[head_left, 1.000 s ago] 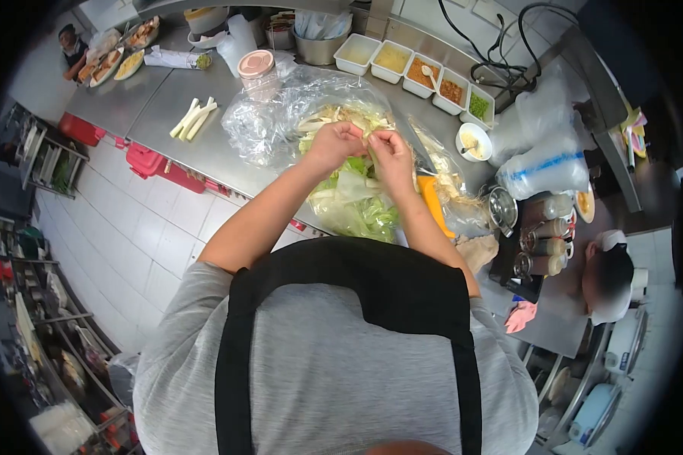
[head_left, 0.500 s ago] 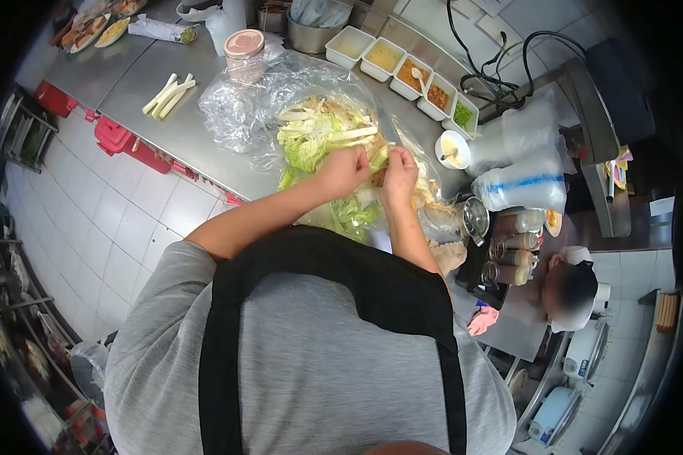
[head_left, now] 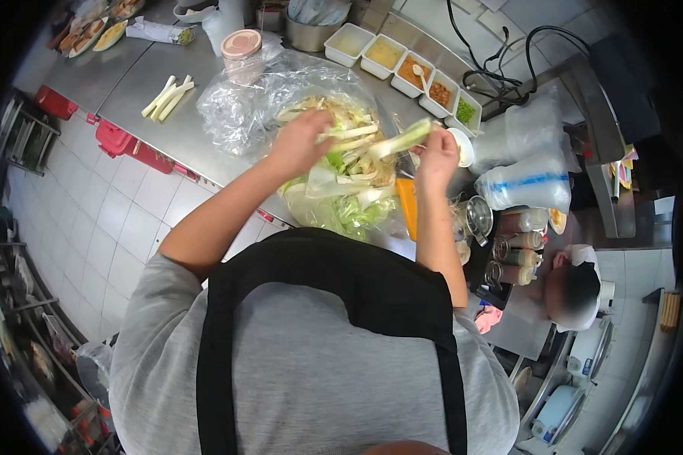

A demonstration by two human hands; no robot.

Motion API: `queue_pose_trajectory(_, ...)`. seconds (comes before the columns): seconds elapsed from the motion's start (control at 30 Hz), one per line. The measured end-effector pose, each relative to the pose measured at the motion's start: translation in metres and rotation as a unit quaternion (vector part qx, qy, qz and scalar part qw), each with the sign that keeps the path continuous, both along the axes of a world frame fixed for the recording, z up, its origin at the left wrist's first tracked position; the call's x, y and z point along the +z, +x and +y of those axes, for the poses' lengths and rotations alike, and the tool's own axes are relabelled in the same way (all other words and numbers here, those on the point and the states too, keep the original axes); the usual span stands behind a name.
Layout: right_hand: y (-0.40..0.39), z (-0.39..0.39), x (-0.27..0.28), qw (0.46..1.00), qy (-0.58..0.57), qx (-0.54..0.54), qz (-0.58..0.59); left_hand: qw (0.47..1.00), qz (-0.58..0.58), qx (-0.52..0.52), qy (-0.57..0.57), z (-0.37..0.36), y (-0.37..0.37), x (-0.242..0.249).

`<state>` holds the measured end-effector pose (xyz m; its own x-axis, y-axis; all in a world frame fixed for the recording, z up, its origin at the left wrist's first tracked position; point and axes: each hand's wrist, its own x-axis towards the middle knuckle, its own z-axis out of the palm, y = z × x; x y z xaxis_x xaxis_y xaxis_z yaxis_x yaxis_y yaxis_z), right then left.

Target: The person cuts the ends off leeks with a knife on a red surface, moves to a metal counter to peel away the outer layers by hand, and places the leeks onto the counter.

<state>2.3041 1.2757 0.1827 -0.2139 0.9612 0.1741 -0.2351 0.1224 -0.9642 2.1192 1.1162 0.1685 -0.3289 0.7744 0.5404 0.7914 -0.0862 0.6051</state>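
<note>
My right hand grips a pale green-and-white scallion stalk, which points left over the pile. Curved fingers of my left hand hover over the pile's left side; they are slightly blurred and appear apart, with nothing visible in them. Beneath both hands spreads a heap of leafy greens and trimmings with straw-coloured roots, on clear plastic. Several trimmed scallion stalks lie together on the steel counter to the left. Beside my right wrist an orange object shows, partly hidden.
Several white tubs of chopped ingredients line the back. A lidded container stands on the left, a white bowl on the right. Stacked plastic bags, sauce bottles and a metal cup are rightward. A co-worker is farther right.
My hands were close together over the pile and have moved apart. The left went left; the right moved right and up with the scallion stalk. The orange object now shows beside my right wrist.
</note>
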Motion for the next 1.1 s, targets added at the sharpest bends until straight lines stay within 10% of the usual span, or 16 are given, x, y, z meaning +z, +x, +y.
queue_pose_trajectory(0.57, -0.023, -0.051, -0.008, 0.987, -0.08, 0.13, 0.056, 0.969, -0.213, -0.109, 0.059, 0.024, 0.044, 0.011)
queue_pose_trajectory(0.67, -0.017, -0.036, -0.009, 0.995, -0.045, 0.078, 0.044, 0.878, -0.461, -0.124, 0.003, 0.028, 0.022, -0.024)
queue_pose_trajectory(0.8, -0.021, -0.041, 0.001, 0.995, 0.037, 0.066, -0.058, 0.895, -0.392, -0.113, -0.183, 0.016, 0.03, -0.007)
queue_pose_trajectory(1.0, -0.023, -0.056, 0.003, 0.948, 0.269, 0.074, -0.15, 0.603, -0.717, -0.253, -0.24, 0.004, 0.004, 0.009)
queue_pose_trajectory(1.1, -0.023, -0.059, 0.0, 0.945, 0.271, 0.137, -0.118, 0.603, -0.719, -0.241, -0.247, 0.002, 0.014, 0.011)
